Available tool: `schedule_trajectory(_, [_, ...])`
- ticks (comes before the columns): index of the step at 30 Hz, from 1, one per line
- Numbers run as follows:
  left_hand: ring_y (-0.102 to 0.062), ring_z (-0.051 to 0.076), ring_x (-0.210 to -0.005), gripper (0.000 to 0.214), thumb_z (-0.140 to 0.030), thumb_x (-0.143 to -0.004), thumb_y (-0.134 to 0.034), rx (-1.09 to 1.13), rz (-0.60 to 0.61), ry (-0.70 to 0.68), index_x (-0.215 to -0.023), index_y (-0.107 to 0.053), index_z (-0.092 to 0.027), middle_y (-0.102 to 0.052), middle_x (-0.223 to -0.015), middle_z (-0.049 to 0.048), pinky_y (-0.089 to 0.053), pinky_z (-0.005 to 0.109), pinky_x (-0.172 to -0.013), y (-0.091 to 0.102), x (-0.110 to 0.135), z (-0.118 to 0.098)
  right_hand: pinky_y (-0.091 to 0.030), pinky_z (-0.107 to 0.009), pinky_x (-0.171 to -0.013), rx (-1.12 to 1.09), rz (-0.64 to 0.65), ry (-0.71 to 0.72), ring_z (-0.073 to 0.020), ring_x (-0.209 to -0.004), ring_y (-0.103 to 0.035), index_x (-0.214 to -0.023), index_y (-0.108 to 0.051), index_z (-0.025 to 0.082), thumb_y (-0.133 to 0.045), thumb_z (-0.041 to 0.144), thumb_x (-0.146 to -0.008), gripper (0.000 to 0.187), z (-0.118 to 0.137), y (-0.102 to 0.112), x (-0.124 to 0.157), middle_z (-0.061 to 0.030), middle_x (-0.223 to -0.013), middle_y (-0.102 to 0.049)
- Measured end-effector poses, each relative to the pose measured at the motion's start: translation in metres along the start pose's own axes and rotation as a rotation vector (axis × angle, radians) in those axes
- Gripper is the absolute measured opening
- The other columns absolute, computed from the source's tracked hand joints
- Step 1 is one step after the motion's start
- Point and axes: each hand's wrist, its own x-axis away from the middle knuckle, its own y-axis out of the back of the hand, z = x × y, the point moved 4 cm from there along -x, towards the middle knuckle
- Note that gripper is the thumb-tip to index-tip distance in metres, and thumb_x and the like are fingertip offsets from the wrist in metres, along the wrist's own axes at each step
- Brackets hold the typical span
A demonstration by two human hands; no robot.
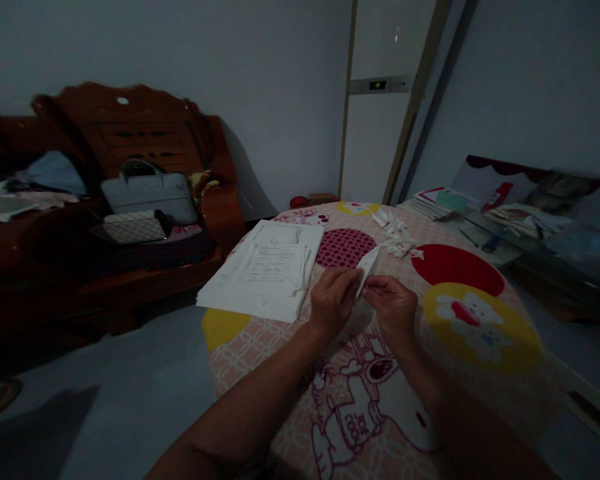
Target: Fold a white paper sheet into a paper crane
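My left hand (333,298) and my right hand (393,306) meet over a round table with a cartoon-printed cloth (460,373). Both pinch a small folded piece of white paper (367,268) that sticks up between them. Fingers of both hands are curled on it. A stack of white paper sheets (270,273) lies just left of my left hand. Several small folded white paper pieces (396,233) lie in a loose pile beyond my right hand.
A dark wooden bench (145,133) at left holds a grey bag (150,190) and a quilted pouch (134,227). Books and papers (440,200) are piled at right along the wall. A tall white appliance (380,100) stands in the corner.
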Motion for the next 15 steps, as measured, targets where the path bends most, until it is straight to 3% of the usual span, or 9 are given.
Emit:
schedule_trajectory(4, [-0.061, 0.017, -0.087, 0.03, -0.02, -0.087, -0.059, 0.108, 0.034, 0.113, -0.116, -0.065, -0.02, -0.066, -0.101, 0.0081, -0.051, 0.028, -0.075, 0.002, -0.003, 0.002, -0.053, -0.026, -0.055, -0.01, 0.012, -0.009, -0.0152, -0.057, -0.065, -0.074, -0.069, 0.019, -0.072, 0.02, -0.064, 0.011, -0.002, 0.001, -0.001, -0.0002, -0.066, -0.072])
schedule_trajectory(11, [-0.058, 0.014, -0.07, 0.031, -0.018, -0.074, -0.07, 0.373, 0.095, 0.476, -0.105, -0.064, -0.017, -0.065, -0.083, 0.002, -0.047, 0.025, -0.066, -0.004, -0.001, 0.02, -0.052, -0.026, -0.059, -0.183, 0.078, -0.186, -0.0144, -0.06, -0.064, -0.076, -0.07, 0.019, -0.073, 0.017, -0.061, 0.015, -0.011, -0.002, -0.002, 0.0006, -0.069, -0.071])
schedule_trajectory(15, [-0.058, 0.013, -0.069, 0.032, -0.017, -0.071, -0.071, 0.464, 0.052, 0.553, -0.102, -0.062, -0.017, -0.064, -0.081, 0.0008, -0.046, 0.023, -0.065, -0.007, 0.002, 0.025, -0.051, -0.027, -0.062, -0.289, 0.115, -0.273, -0.0141, -0.063, -0.064, -0.079, -0.071, 0.019, -0.072, 0.02, -0.067, 0.012, -0.015, -0.005, -0.002, -0.0005, -0.071, -0.071])
